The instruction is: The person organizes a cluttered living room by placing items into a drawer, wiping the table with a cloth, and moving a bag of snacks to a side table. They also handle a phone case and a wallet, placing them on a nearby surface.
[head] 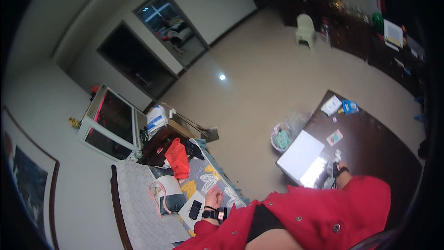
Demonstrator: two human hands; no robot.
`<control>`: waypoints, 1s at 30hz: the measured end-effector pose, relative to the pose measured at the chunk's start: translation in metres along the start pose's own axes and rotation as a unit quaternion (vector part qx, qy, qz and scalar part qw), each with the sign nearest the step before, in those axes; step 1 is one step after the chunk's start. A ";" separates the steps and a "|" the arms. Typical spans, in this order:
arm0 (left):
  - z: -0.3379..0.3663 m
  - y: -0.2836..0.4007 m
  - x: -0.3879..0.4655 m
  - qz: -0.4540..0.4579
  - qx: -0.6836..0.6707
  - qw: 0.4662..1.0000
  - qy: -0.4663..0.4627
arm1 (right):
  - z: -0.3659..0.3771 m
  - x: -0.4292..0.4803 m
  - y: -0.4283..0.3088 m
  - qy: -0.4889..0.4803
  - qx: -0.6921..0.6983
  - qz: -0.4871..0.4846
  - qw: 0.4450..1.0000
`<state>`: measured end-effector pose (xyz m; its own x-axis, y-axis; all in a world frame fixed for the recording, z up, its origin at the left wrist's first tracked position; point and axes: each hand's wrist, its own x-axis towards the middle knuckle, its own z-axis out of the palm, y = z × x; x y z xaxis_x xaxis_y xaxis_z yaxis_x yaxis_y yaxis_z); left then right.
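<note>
My left hand (214, 197), with black bands at the wrist, is over the edge of the sofa. Its fingers are loosely bent and nothing shows in them. Beside it, a black smartphone (195, 209) lies on a white box or bag (187, 211) bearing writing. At the dark wooden table (374, 156) is my right hand (342, 167), partly hidden by a black wrist strap, so its grip is unclear. Crumpled white tissue (338, 154) lies just beyond it. To its left sits a glossy white flat box or board (301, 154).
A wipes pack (331, 105), a blue object (350, 107) and a small card or packet (334, 138) lie on the table. Beside it stands a filled waste basket (280, 138). A red bag (177, 158) rests on the sofa. Farther off are a dustpan (210, 133) and a child-size chair (305, 30).
</note>
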<state>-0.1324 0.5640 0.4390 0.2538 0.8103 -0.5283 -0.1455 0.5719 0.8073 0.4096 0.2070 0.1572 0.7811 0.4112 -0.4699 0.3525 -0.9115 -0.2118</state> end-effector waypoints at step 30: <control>0.031 0.197 0.387 -0.098 0.091 0.985 -0.112 | -0.017 -0.067 -0.208 0.246 0.656 0.307 0.644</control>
<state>-0.0332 0.9857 0.4016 0.4679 0.6267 -0.6232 0.0961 0.6649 0.7407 0.2924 0.3695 0.2470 0.7485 -0.3707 -0.5499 -0.5876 0.0138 -0.8091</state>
